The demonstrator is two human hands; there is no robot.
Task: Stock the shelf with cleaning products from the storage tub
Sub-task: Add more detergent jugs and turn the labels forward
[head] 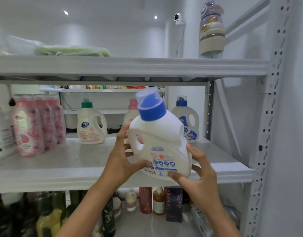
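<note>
- the left hand [120, 156] has a tight grip on the big white bottle [160, 144], with fingers by the handle hole and the thumb on the label.
- the right hand [201, 170] grips the same bottle from the bottom right side, fingers spread under and around it.
- the bottle is up in the air, tipped to the left, just in front of the middle shelf [79, 161]. it is not on the shelf yet.
- its blue cap [151, 111] has a clear cup on top and leans toward the shelf above.
- the back label faces us, so i think the bottle needs a turn before it goes down.
- already on the middle shelf: a white bottle with a green cap [91, 123], a bottle with a pink cap [132, 108] partly hidden behind the held one, and a bottle with a blue cap [185, 117] at the back right.
- on the left side stand a row of pink bottles [39, 124], close together.
- so some of the job looks done, and this bottle is the one being put away now.
- there is bare room at the front of the middle shelf, so more can fit.
- the shelf below [147, 224] holds dark and yellow bottles, and the top shelf [130, 65] holds a green pack and a tall cup.
- the tub cannot be seen here, so i cannot tell how many bottles are left in it.
</note>
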